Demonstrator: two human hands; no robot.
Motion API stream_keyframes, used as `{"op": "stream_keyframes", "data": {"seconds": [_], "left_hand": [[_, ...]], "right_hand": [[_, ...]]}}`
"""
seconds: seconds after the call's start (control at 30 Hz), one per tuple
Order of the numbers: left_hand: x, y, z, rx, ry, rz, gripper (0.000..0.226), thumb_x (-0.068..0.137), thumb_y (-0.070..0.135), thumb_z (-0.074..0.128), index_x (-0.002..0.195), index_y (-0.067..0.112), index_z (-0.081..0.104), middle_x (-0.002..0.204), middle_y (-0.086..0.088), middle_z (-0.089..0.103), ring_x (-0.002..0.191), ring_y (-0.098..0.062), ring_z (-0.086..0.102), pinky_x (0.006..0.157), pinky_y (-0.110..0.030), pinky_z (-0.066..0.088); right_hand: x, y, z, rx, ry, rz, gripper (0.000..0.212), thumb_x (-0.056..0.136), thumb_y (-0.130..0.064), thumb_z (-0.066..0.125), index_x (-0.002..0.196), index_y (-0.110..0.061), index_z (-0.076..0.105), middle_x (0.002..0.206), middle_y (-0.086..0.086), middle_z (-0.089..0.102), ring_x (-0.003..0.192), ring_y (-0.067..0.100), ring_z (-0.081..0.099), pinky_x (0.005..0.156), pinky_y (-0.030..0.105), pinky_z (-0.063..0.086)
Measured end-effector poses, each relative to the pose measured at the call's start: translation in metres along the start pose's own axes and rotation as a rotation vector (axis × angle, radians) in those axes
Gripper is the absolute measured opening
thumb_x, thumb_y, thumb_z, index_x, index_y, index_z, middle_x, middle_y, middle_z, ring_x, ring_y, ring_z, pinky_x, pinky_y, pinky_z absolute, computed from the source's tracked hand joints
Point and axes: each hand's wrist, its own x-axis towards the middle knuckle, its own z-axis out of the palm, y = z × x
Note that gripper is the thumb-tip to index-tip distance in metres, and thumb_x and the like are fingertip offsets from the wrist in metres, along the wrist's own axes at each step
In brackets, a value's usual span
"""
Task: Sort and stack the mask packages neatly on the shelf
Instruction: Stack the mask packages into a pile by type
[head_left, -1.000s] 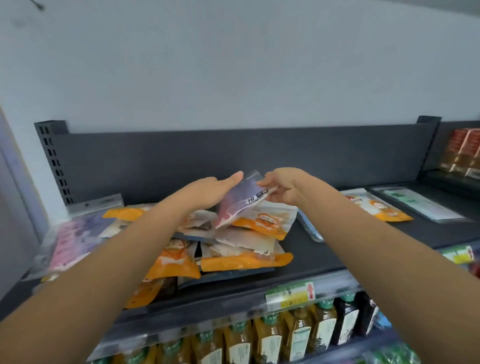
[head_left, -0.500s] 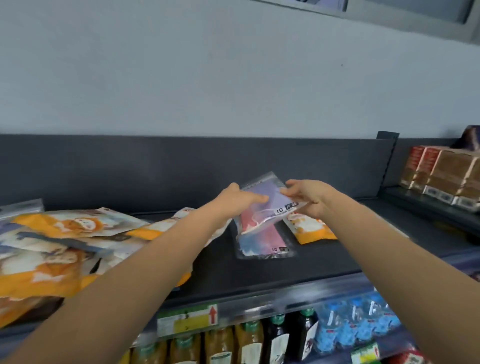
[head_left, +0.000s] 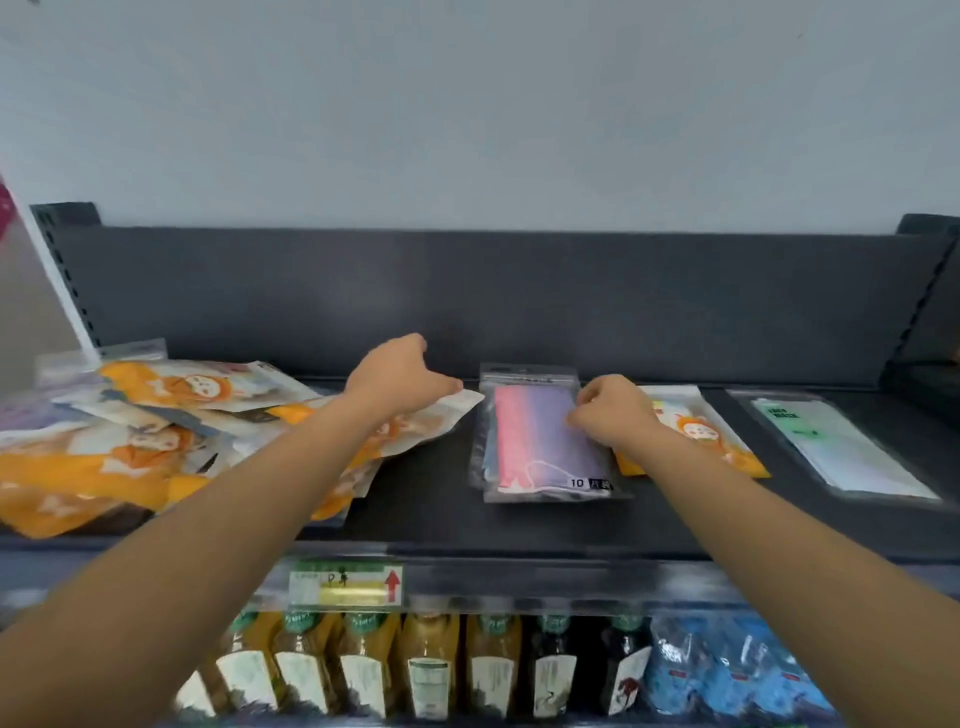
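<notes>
A pink-and-purple mask package (head_left: 535, 441) lies flat on the dark shelf (head_left: 426, 499), on top of another clear package of the same kind. My right hand (head_left: 613, 415) has its fingers curled and pinched on that package's right edge. My left hand (head_left: 397, 376) is off it, fingers apart and thumb out, resting over the corner of an orange mask package (head_left: 415, 426). That package belongs to a messy pile of orange packages (head_left: 130, 447) at the left. Another orange package (head_left: 701, 431) lies partly under my right wrist.
A green-and-white mask package (head_left: 841, 447) lies flat at the far right of the shelf. The dark back panel (head_left: 519, 296) closes off the rear. Under the shelf lip with its price tag (head_left: 345, 584) stand juice bottles (head_left: 426, 665) and blue packs (head_left: 727, 670).
The pink-and-purple package, held up by both hands before, now lies flat on the shelf. My left hand has let go and moved left over the orange pile.
</notes>
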Motion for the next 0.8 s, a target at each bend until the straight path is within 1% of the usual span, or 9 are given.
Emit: {"op": "stream_keyframes", "data": {"seconds": [0.07,0.13,0.23,0.33,0.4,0.5,0.63,0.73,0.8], "left_hand": [[0.002,-0.021,-0.013,0.033,-0.049,-0.118,0.068,0.084,0.056,0.062,0.130,0.007,0.050,0.129,-0.008,0.057,0.114,-0.028,0.055,0.086,-0.036,0.046],[0.004,-0.040,-0.022,0.051,-0.111,-0.202,0.077,0.084,0.065,0.054,0.131,0.004,0.051,0.127,-0.010,0.058,0.114,-0.031,0.055,0.087,-0.037,0.045],[0.003,-0.060,-0.026,0.018,-0.207,-0.285,0.083,0.088,0.068,0.044,0.141,0.005,0.043,0.143,-0.015,0.047,0.127,-0.034,0.046,0.101,-0.040,0.038],[0.004,-0.075,-0.028,-0.024,-0.277,-0.298,0.084,0.090,0.069,0.037,0.147,0.008,0.035,0.153,-0.013,0.035,0.137,-0.033,0.036,0.110,-0.042,0.030],[0.007,-0.080,-0.030,-0.017,-0.303,-0.282,0.087,0.089,0.071,0.033,0.148,0.008,0.033,0.155,-0.013,0.032,0.139,-0.032,0.034,0.111,-0.042,0.027],[0.013,-0.084,-0.032,-0.023,-0.327,-0.258,0.090,0.088,0.074,0.031,0.149,0.007,0.032,0.155,-0.013,0.032,0.139,-0.032,0.033,0.111,-0.043,0.027],[0.023,-0.088,-0.034,-0.015,-0.312,-0.205,0.092,0.087,0.075,0.029,0.148,0.006,0.034,0.153,-0.013,0.036,0.136,-0.032,0.038,0.111,-0.042,0.030],[0.031,-0.085,-0.035,-0.041,-0.280,-0.146,0.092,0.084,0.078,0.032,0.145,0.008,0.040,0.148,-0.011,0.043,0.130,-0.031,0.045,0.109,-0.044,0.035],[0.037,-0.076,-0.033,-0.141,-0.313,-0.119,0.084,0.083,0.077,0.038,0.134,0.013,0.055,0.135,-0.008,0.057,0.115,-0.026,0.056,0.098,-0.040,0.044]], "right_hand": [[-0.003,-0.020,0.006,0.009,0.032,-0.082,0.018,0.082,-0.012,0.062,0.099,-0.010,0.068,0.098,0.006,0.065,0.095,0.024,0.060,0.077,0.026,0.042],[-0.009,-0.045,0.019,0.221,-0.062,-0.072,0.025,0.086,-0.017,0.062,0.104,-0.001,0.066,0.093,0.007,0.062,0.085,0.023,0.060,0.082,0.034,0.049],[-0.026,-0.081,0.044,0.574,-0.348,0.156,0.038,0.090,-0.028,0.059,0.114,0.000,0.053,0.096,0.013,0.057,0.065,0.024,0.059,0.082,0.042,0.055],[-0.037,-0.103,0.063,0.665,-0.482,0.286,0.036,0.093,-0.025,0.058,0.123,-0.009,0.047,0.118,0.018,0.054,0.089,0.028,0.063,0.078,0.036,0.057],[-0.038,-0.112,0.072,0.778,-0.473,0.339,0.037,0.092,-0.012,0.060,0.125,-0.003,0.048,0.123,0.020,0.055,0.094,0.028,0.061,0.069,0.030,0.057],[-0.037,-0.122,0.083,0.930,-0.409,0.388,0.033,0.086,0.010,0.058,0.117,0.000,0.053,0.114,0.020,0.063,0.088,0.027,0.066,0.065,0.031,0.058],[-0.034,-0.129,0.085,1.010,-0.287,0.374,0.035,0.084,0.018,0.052,0.115,0.002,0.055,0.105,0.017,0.067,0.075,0.023,0.067,0.045,0.026,0.056],[-0.033,-0.129,0.068,1.077,-0.219,0.320,0.036,0.085,0.020,0.048,0.115,0.002,0.057,0.104,0.019,0.066,0.074,0.023,0.065,0.049,0.028,0.056],[-0.034,-0.124,0.048,1.104,-0.170,0.278,0.034,0.085,0.021,0.044,0.107,0.000,0.060,0.104,0.018,0.066,0.076,0.024,0.064,0.056,0.030,0.055]]}}
